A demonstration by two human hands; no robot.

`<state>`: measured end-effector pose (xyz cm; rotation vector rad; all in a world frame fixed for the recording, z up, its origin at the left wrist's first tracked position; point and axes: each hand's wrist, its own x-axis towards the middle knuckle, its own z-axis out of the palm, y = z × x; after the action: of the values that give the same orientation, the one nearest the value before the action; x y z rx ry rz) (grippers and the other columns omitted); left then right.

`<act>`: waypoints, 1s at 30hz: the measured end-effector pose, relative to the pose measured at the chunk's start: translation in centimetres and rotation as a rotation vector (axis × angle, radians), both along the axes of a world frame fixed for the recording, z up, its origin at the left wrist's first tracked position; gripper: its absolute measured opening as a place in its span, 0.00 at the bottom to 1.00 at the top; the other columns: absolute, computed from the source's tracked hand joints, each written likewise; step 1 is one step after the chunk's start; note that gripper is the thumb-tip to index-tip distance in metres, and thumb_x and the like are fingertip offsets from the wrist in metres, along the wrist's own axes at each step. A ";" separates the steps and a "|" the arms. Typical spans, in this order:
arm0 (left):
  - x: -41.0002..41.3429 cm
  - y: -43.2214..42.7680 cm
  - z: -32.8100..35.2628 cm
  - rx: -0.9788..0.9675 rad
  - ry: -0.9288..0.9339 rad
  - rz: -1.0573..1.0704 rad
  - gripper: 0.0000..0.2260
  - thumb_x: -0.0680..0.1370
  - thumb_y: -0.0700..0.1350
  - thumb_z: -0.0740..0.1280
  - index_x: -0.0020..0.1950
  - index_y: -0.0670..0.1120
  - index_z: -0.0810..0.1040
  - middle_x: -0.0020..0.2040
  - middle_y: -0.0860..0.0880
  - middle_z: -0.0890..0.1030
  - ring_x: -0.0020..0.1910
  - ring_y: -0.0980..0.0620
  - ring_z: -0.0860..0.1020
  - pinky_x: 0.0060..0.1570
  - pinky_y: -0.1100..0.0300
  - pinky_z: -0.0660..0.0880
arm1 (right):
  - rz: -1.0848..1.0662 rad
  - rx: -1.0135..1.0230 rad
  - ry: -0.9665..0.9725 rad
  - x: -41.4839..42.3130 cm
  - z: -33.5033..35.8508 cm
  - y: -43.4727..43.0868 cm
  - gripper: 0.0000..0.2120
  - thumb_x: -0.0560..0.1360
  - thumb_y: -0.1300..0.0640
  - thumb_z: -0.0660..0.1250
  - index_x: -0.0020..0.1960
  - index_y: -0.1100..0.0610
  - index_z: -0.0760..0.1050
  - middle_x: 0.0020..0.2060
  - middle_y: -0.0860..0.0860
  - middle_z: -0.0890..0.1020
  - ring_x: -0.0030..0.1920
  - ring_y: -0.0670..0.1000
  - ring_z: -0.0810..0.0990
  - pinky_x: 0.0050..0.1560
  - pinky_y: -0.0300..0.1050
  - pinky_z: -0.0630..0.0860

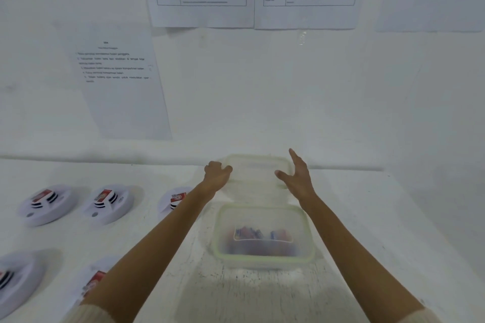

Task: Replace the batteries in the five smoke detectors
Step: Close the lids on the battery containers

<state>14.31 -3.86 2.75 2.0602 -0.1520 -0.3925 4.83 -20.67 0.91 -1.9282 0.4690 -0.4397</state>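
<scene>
Plastic lid (258, 171), behind the tub (218, 231) by the back edge of the bench (367, 217): my left hand (216, 174) grips its rim, right hand (298, 178) spread open. I'd lay it flat.

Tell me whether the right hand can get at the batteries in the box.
Probably yes. The box looks uncovered, its lid lies behind it, and the right hand is open and empty just beyond the batteries.

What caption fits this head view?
Left hand grips the clear lid, right hand open beside it, behind the open plastic container; smoke detectors lie left.
</scene>
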 end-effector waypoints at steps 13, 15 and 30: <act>0.5 -1.0 0.1 0.029 0.025 -0.079 0.19 0.80 0.40 0.58 0.69 0.36 0.61 0.65 0.41 0.68 0.61 0.44 0.70 0.49 0.60 0.66 | -0.015 0.195 0.118 0.0 1.4 -0.1 0.43 0.73 0.54 0.70 0.76 0.57 0.44 0.75 0.54 0.52 0.75 0.55 0.52 0.71 0.49 0.56; 0.5 -1.2 0.1 0.053 0.022 -0.104 0.13 0.80 0.40 0.57 0.64 0.39 0.63 0.57 0.42 0.67 0.46 0.51 0.71 0.40 0.61 0.65 | -0.011 0.188 0.154 0.1 1.6 -0.2 0.43 0.73 0.54 0.69 0.76 0.57 0.43 0.75 0.54 0.52 0.74 0.55 0.53 0.70 0.51 0.58; -0.1 -1.6 0.3 0.069 0.002 -0.129 0.29 0.81 0.46 0.58 0.76 0.39 0.47 0.75 0.41 0.58 0.72 0.43 0.60 0.65 0.54 0.63 | -0.130 -0.042 0.324 0.2 1.5 1.0 0.37 0.75 0.42 0.62 0.75 0.58 0.50 0.70 0.61 0.50 0.70 0.60 0.52 0.69 0.53 0.56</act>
<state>14.19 -5.46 3.04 2.1247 -0.2748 -0.4846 5.03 -19.65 2.37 -2.0249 0.8040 -0.2196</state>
